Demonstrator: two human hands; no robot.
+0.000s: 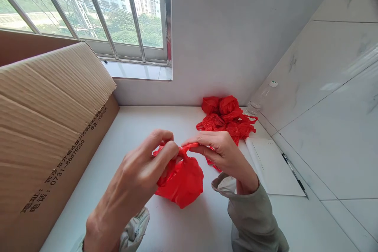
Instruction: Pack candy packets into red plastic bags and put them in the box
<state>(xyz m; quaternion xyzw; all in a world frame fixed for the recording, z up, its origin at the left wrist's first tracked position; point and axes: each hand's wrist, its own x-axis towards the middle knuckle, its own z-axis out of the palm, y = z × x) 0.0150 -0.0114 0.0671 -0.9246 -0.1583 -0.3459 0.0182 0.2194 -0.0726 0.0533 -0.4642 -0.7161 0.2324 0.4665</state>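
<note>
A bunched red plastic bag (184,185) hangs or rests just above the white table, gathered at its top into a twisted neck. My left hand (147,165) is closed on the gathered plastic from the left, its fingertips partly hidden in the folds. From the right, my right hand (220,149) pinches a twisted strip of the same bag between thumb and fingers. What the bag contains, if anything, cannot be seen. Behind my right hand lies a heap of crumpled red plastic bags (226,116) against the wall.
A large open cardboard box (59,126) stands at the left. At the right lie a white notebook (277,169) and a pen (295,175). A clear plastic bottle (260,100) stands in the back right corner. Behind the white table (141,122) is a barred window (112,15).
</note>
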